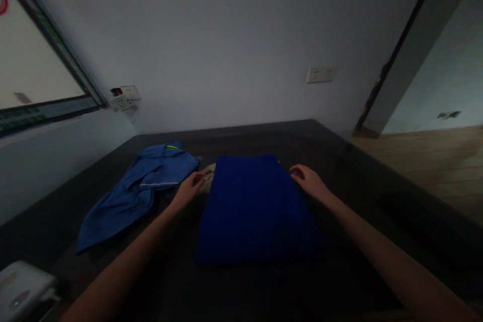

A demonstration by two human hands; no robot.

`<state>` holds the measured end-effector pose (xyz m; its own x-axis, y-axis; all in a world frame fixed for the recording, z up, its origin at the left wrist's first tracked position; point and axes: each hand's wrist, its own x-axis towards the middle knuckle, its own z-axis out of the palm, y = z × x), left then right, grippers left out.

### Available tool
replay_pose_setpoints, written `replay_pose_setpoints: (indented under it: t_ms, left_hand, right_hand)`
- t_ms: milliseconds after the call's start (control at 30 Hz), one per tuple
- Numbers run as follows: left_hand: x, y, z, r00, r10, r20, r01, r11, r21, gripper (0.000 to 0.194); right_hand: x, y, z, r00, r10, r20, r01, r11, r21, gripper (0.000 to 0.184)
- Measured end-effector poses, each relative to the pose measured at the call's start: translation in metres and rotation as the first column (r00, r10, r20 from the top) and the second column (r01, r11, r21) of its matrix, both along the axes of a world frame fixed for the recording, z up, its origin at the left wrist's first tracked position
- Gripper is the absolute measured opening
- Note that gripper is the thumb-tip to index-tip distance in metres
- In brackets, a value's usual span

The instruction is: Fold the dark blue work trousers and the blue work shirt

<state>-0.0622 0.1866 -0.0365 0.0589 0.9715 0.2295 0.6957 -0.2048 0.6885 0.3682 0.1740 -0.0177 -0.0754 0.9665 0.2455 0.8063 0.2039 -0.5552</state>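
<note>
A folded deep-blue cloth (251, 206) lies flat in the middle of a dark table. From under its upper left edge sticks out a beige patterned cloth (207, 178). My left hand (190, 185) is at that beige piece, its fingers curled together and seeming to pinch the edge. On the other side, my right hand (307, 180) is closed beside the blue cloth's upper right edge. Its thumb and fingers are drawn together, but what they hold is too dark to make out. Left of my left hand lies a rumpled lighter-blue garment (143, 181) with a white stripe and a yellow-green tag.
The dark tabletop (264, 133) reaches a pale wall with a double socket (320, 75). More sockets (126, 98) sit near the window frame at the left. A white device (24, 287) stands at the lower left. Wooden floor (426, 161) shows at the right.
</note>
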Motion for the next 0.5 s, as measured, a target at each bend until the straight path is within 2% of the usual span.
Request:
replay_pose_setpoints:
  t_ms: [67,167,267,367,433,500]
  left_hand:
    - [-0.009,-0.035,0.006,0.998,-0.067,-0.005,0.066,0.993,-0.101,0.033]
    - [-0.012,-0.089,0.019,0.988,-0.152,-0.013,0.146,0.963,-0.228,0.036]
    - [-0.003,-0.140,0.023,0.977,-0.205,0.050,0.211,0.940,-0.269,0.035]
    - [0.009,-0.176,0.011,0.988,-0.135,0.076,0.148,0.965,-0.217,0.034]
    - [0.015,-0.189,-0.001,0.997,-0.072,0.041,0.079,0.981,-0.177,0.037]
    - [0.018,-0.193,-0.011,0.999,-0.029,-0.018,0.026,0.992,-0.127,0.045]
  right_hand:
    - [0.010,-0.036,0.004,0.996,0.067,-0.057,-0.067,0.998,-0.007,0.021]
    - [0.026,-0.095,0.007,0.987,0.085,-0.136,-0.090,0.995,-0.030,0.025]
    - [0.039,-0.150,-0.006,0.984,-0.037,-0.173,0.027,0.998,-0.060,0.029]
    - [0.039,-0.188,-0.030,0.980,-0.165,-0.115,0.156,0.984,-0.086,0.034]
    - [0.028,-0.201,-0.043,0.975,-0.223,-0.021,0.223,0.975,-0.009,0.035]
    - [0.013,-0.205,-0.048,0.958,-0.266,0.105,0.258,0.962,0.084,0.036]
